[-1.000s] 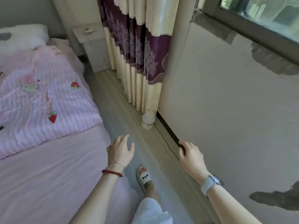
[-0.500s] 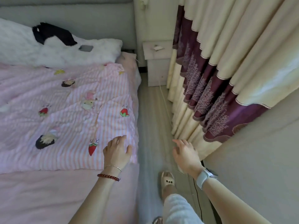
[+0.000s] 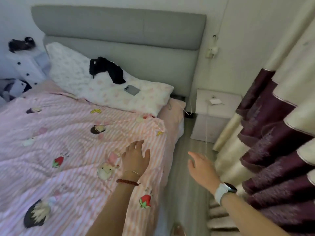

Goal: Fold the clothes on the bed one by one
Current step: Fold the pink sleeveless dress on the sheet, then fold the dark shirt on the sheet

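Nothing looks folded yet: a black garment (image 3: pixel 107 69) lies crumpled on the pillow (image 3: pixel 105 92), upper centre; both the left hand (image 3: pixel 135 160) and right hand (image 3: pixel 202 169) are wide, empty.

Both hands, left (image 3: pixel 135 159) and right (image 3: pixel 202 169), hover empty beside the pink-quilted bed (image 3: pixel 76 142)

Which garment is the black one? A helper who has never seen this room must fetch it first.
Start at the grey headboard, then drop to the white pillow leaning against it. The black garment lies crumpled on the pillow's upper part, just above a grey phone. It is the only dark cloth on the pillow.
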Tool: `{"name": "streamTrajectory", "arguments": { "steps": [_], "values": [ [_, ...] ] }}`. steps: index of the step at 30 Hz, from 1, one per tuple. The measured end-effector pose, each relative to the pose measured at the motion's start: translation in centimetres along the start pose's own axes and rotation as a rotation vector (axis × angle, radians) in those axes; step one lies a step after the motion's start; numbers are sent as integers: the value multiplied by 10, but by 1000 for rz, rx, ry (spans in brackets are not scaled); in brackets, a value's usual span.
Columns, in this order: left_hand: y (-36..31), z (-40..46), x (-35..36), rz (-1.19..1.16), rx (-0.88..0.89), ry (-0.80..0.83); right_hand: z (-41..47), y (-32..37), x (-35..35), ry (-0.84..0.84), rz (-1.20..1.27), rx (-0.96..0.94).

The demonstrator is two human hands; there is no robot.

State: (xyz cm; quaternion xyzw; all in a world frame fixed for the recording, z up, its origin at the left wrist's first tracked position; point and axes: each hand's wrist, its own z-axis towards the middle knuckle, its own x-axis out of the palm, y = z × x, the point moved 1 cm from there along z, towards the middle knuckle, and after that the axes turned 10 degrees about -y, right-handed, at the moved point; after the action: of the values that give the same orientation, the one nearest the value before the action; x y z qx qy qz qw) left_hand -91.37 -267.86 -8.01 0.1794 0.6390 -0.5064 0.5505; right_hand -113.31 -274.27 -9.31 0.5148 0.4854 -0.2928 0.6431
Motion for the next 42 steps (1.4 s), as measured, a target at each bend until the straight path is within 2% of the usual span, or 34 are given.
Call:
{"name": "streamTrajectory", "arguments": {
  "steps": [3, 9, 15, 19, 25, 31, 37, 42],
  "values": [
    [1, 61, 7, 4, -62, -37, 84, 14, 0, 27, -38, -102],
    [48, 188, 25, 2, -284, -85, 245, 58, 18, 113, -84, -270],
    [74, 312, 24, 10, -352, -156, 381, 110, 25, 185, -67, -371],
    [88, 374, 34, 20, -414, -146, 460, 143, 40, 242, -103, -462],
    [109, 457, 80, -15, -549, -98, 584, 184, 89, 331, -130, -582],
    [141, 538, 164, -38, -784, -19, 721, 244, 169, 371, 45, -645],
    [167, 563, 249, -30, -794, 195, 813, 317, 246, 316, 389, -526],
    [171, 557, 260, -121, -821, 109, 840, 357, 284, 516, 685, -89]
  ]
}}
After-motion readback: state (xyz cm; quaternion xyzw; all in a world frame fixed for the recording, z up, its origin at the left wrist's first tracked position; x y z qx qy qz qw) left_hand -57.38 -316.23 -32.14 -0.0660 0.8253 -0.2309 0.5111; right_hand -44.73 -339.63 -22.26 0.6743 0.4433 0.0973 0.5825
